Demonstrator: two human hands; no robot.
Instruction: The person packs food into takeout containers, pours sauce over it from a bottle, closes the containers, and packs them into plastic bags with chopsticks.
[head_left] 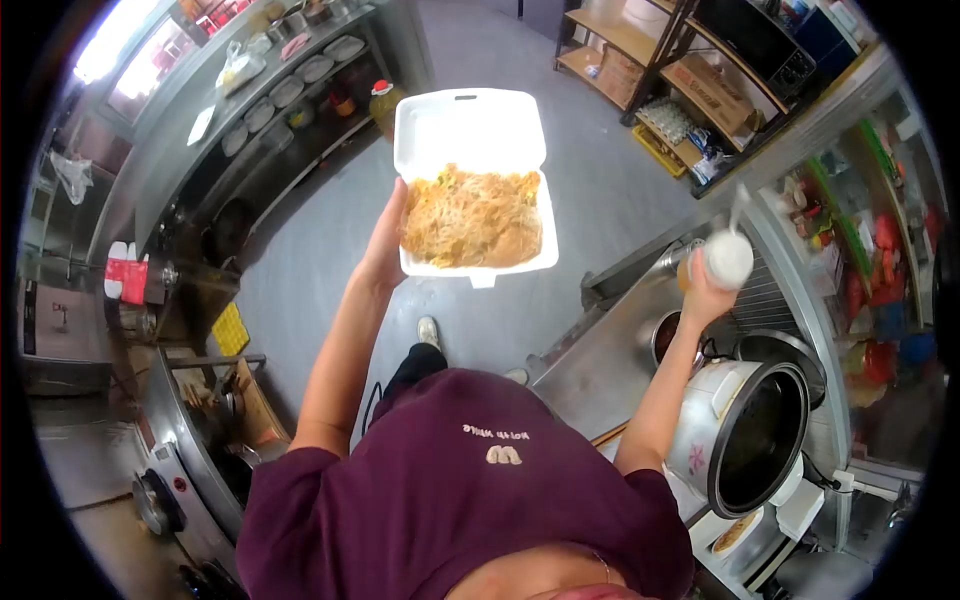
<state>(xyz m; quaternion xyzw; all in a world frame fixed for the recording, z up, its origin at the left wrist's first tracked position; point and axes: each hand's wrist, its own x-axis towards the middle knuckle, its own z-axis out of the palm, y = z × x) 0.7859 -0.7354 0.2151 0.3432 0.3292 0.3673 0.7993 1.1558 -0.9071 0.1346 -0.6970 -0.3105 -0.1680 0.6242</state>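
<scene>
The left hand (385, 238) grips the left edge of an open white foam takeaway box (478, 268), which extends to that hand's right, filled with thin tan noodles (475, 222). Unfolded, its long axis runs away from the body, lid farthest, front tab pointing back. The right hand (705, 288), well apart, curls around a blurred, white-topped round container (729, 258).
</scene>
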